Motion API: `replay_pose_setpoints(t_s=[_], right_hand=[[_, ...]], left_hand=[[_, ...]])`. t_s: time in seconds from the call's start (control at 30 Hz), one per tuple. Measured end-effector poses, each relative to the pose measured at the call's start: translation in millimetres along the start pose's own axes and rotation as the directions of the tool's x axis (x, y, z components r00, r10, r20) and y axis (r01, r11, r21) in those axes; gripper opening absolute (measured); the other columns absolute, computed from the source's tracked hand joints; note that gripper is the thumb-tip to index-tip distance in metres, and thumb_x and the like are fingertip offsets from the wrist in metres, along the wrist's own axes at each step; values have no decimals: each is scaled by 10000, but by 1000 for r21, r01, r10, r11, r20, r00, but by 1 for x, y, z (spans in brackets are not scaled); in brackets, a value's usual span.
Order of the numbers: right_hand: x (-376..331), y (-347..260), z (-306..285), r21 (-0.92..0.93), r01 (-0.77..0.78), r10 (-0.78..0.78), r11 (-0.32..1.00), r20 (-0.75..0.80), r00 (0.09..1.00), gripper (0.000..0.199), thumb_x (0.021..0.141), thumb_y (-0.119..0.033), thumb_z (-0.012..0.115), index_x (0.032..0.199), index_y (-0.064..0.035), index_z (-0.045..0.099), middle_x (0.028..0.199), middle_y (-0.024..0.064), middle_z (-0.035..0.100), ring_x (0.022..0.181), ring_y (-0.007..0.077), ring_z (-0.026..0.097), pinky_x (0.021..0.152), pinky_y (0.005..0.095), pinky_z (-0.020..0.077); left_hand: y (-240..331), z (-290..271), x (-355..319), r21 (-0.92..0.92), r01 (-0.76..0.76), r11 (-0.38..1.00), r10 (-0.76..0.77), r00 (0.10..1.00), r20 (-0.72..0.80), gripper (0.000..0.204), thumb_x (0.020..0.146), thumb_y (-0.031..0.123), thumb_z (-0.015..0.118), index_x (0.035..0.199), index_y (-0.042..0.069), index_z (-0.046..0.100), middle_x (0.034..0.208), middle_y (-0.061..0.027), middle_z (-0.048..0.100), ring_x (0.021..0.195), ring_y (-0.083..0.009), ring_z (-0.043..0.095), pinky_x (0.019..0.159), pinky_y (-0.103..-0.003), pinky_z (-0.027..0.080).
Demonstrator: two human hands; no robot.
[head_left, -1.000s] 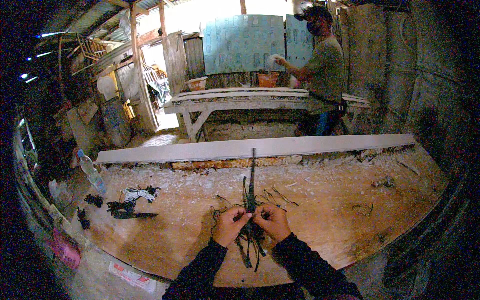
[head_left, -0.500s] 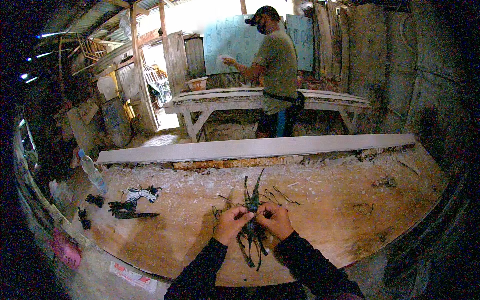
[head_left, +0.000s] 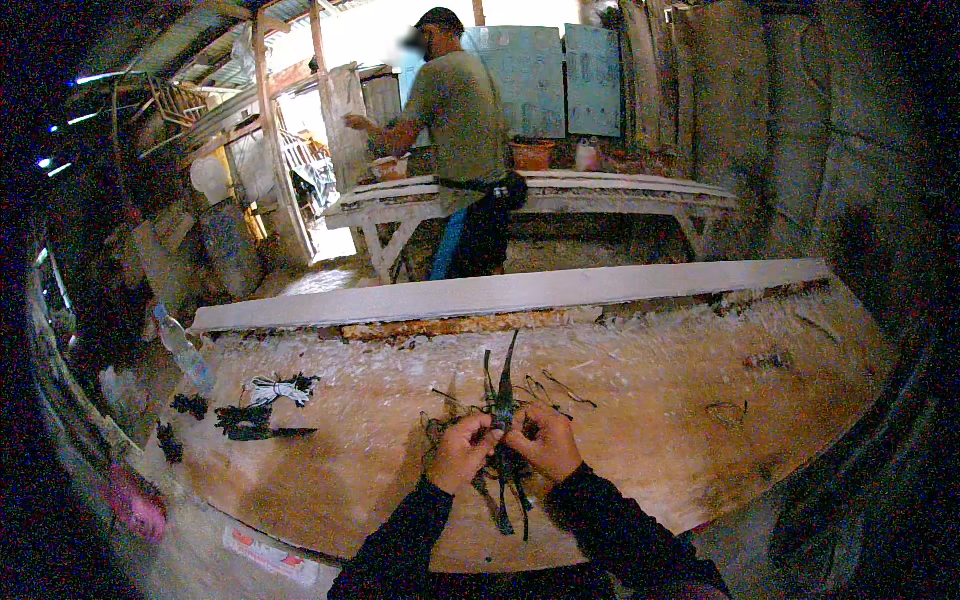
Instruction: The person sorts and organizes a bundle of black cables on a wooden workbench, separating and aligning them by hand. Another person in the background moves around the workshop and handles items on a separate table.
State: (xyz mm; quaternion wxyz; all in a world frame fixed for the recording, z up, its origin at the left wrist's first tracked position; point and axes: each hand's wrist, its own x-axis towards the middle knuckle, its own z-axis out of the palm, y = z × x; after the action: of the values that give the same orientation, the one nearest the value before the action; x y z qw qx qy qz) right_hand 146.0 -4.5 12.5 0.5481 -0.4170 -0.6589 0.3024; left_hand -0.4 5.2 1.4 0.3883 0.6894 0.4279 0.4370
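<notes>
A bundle of dark, narrow strips (head_left: 506,380) stands out in front of me at the middle of the wooden table, its ends pointing toward and away from me. My left hand (head_left: 462,454) pinches it from the left side, thumb and fingertips together. From the right, my right hand (head_left: 546,445) pinches the same bundle with its fingers curled. The fingertips of both hands nearly meet at its middle, and the exact spot they grip is partly covered. Thin, loose dark strands spread out on either side under and beyond my hands.
On the left of the wooden table (head_left: 640,430) lie a white cord bundle (head_left: 278,391) and several black bundles (head_left: 243,421), with a clear plastic bottle (head_left: 183,347) by the edge. A long white board (head_left: 520,291) runs along the far side. Beyond it a person (head_left: 465,115) stands at another bench (head_left: 620,190).
The person at the far bench has moved left. My hands stay on the bundle with only a slight shift, and the view has moved a little.
</notes>
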Motion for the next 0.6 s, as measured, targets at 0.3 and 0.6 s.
replay_pose_setpoints(t_s=[0.3, 0.6], right_hand=[[3, 9, 0, 202, -57, 42, 978, 80, 996, 87, 709, -87, 588, 683, -41, 519, 676, -13, 492, 641, 66, 462, 569, 209, 384], [5, 10, -2, 257, -92, 52, 962, 156, 986, 87, 712, -108, 597, 709, -31, 556, 706, 3, 537, 658, 88, 497, 610, 228, 399]], left_hand=[[-1, -3, 0, -344, 227, 911, -205, 974, 100, 160, 787, 230, 546, 879, 101, 525, 591, 47, 451, 465, -20, 378, 377, -150, 288], [-11, -7, 5, -494, 199, 846, -148, 979, 140, 122, 777, 214, 558, 766, 100, 516, 598, 65, 439, 476, -9, 365, 384, -154, 285]])
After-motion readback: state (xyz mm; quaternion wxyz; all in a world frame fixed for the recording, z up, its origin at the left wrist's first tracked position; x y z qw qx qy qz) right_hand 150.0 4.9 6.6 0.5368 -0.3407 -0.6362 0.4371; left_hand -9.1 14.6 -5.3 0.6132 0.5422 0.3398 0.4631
